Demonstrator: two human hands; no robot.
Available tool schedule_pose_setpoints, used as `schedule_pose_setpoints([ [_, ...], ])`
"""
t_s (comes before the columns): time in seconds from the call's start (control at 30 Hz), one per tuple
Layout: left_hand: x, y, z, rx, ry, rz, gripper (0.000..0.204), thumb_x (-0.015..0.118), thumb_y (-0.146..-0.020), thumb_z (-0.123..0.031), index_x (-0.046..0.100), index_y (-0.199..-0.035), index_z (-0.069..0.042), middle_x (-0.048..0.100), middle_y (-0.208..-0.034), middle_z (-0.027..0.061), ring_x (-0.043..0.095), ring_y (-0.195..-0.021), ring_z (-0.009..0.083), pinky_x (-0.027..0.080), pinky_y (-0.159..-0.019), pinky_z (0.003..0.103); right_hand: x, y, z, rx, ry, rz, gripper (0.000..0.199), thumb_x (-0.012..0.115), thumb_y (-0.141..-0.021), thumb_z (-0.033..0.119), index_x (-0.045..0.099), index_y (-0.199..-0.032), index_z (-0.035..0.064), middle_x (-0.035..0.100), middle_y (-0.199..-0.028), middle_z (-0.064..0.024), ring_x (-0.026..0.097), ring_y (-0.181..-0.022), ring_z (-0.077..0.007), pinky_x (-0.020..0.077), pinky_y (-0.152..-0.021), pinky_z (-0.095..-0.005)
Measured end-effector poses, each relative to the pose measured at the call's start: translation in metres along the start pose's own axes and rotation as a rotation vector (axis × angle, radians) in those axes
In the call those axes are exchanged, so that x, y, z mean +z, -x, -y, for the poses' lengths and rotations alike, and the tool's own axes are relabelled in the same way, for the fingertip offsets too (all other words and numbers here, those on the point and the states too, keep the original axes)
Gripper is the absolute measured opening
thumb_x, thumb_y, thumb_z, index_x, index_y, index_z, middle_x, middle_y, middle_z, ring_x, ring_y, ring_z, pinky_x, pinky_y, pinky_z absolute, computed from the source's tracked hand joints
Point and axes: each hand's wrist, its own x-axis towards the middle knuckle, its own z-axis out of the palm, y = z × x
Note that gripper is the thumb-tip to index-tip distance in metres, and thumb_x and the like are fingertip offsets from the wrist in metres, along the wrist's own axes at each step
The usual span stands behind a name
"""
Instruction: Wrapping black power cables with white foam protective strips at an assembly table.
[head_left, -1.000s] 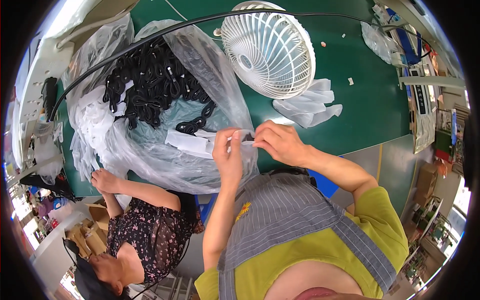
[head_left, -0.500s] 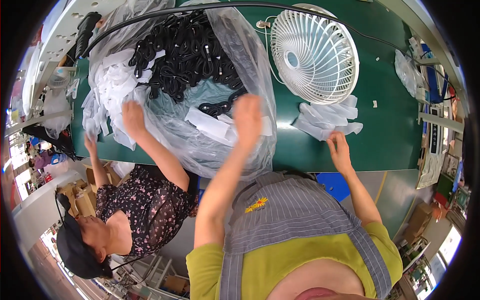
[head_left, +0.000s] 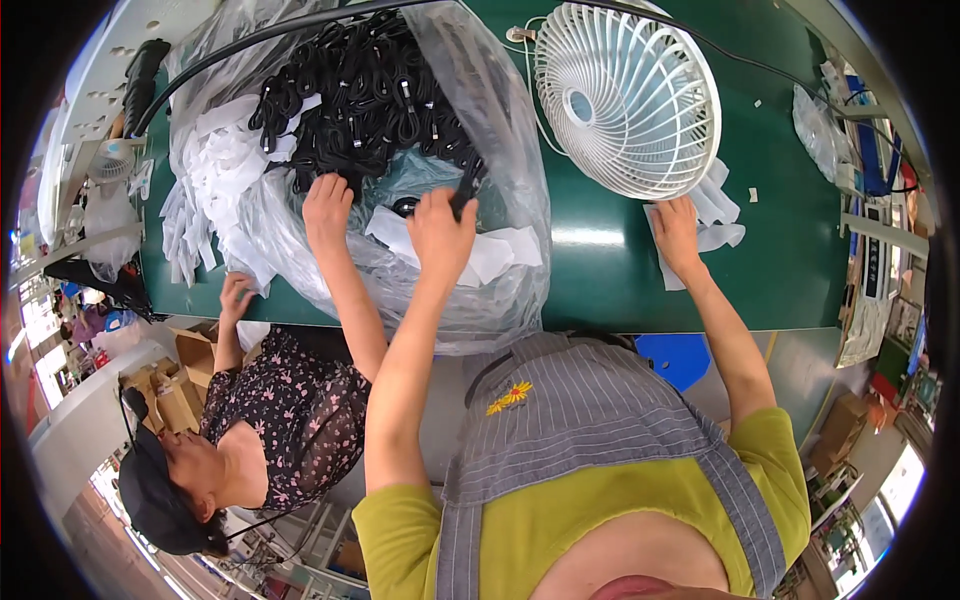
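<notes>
My left hand [head_left: 440, 235] is over the clear plastic liner, its fingers closed on a coiled black cable [head_left: 466, 190]. Below and beside it lie flat white bags [head_left: 492, 256]. Many more bundled black cables [head_left: 365, 95] are heaped in the liner just beyond. My right hand [head_left: 675, 238] is below the white fan grille, with its fingers together on a thin white bag [head_left: 668, 272]; the fingertips are partly hidden against the bags. Other crumpled white bags [head_left: 718, 205] lie beside that hand.
The white round fan grille [head_left: 630, 105] stands on the green table [head_left: 590, 285]. At my left a co-worker reaches with one hand [head_left: 328, 212] to the cable heap, the other [head_left: 236, 296] near a pile of white bags [head_left: 225, 165]. A black cord [head_left: 330, 18] arches across the far side.
My left hand has moved left and down onto a black cable. My right hand has moved up toward the grille, drawing a white bag. The co-worker's hand has reached to the cable heap.
</notes>
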Motion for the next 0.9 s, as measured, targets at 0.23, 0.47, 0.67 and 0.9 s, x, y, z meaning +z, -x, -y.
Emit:
schedule_pose_setpoints([
  [0.23,-0.001,0.088,-0.081,-0.383,0.954,0.504,0.026,0.052,-0.098,-0.019,0.06,-0.115,-0.001,0.066,-0.101,0.0172,0.064,-0.09,0.026,0.049,-0.075,0.035,-0.009,0.002,0.156,0.563,-1.537,0.659,0.047,0.052,-0.1,0.03,0.043,-0.137,0.0024,0.055,-0.124,-0.0102,0.053,-0.116,-0.0165,0.0466,-0.098,-0.0351],
  [0.47,-0.002,0.078,-0.012,0.217,0.086,0.049,0.024,0.067,-0.083,-0.015,0.062,-0.104,-0.006,0.059,-0.097,0.0124,0.058,-0.089,0.0317,0.045,-0.073,0.042,-0.012,0.007,0.135,0.365,-0.867,0.619,0.035,0.064,-0.092,0.024,0.054,-0.12,0.0045,0.066,-0.096,-0.0095,0.064,-0.081,-0.0237,0.0511,-0.075,-0.0355],
  [0.67,0.015,0.083,-0.003,0.192,-0.155,0.15,0.015,0.068,-0.08,-0.01,0.061,-0.093,-0.008,0.06,-0.094,0.0085,0.059,-0.089,0.0296,0.045,-0.072,0.041,-0.01,0.021,0.146,0.024,-0.507,0.562,0.03,0.065,-0.086,0.021,0.059,-0.114,0.0092,0.063,-0.104,-0.0148,0.063,-0.09,-0.0359,0.0482,-0.076,-0.0466],
  [0.9,0.004,0.077,-0.021,0.102,0.149,0.058,0.005,0.061,-0.087,-0.007,0.06,-0.091,-0.004,0.061,-0.083,0.0118,0.062,-0.074,0.0332,0.049,-0.062,0.041,-0.005,0.026,0.162,0.014,-0.396,0.454,0.033,0.063,-0.088,0.02,0.055,-0.117,0.0077,0.061,-0.101,-0.0144,0.063,-0.081,-0.0385,0.0503,-0.069,-0.049],
])
